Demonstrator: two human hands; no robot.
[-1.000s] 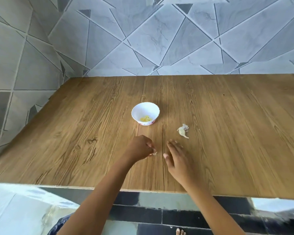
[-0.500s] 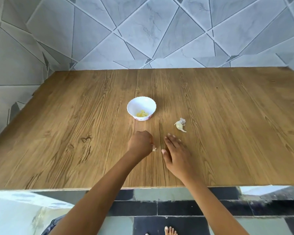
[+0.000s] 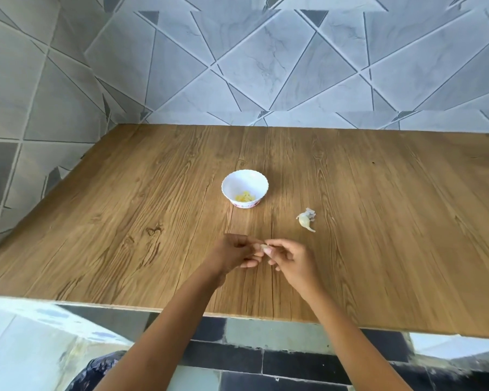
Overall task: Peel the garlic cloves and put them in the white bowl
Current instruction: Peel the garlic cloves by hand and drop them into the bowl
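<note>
White bowl [image 3: 244,179] holds peeled garlic [image 3: 245,197]
Your left grip [image 3: 232,253] and right grip [image 3: 290,259] pinch one clove [image 3: 264,247]; another clove [image 3: 305,220] waits

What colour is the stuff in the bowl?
The pieces in the white bowl are pale yellow; the head view shows it.

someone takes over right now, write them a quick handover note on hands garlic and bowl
Hands: left hand and right hand both pinch one small garlic clove between fingertips, over the wooden table near its front edge; too small to tell if skin remains.
The white bowl stands upright beyond the hands, peeled garlic at its bottom.
A second clove with loose skin lies right of the bowl.
Done: some garlic in the bowl. Left: finish the held clove, drop it in, then the second clove.
</note>
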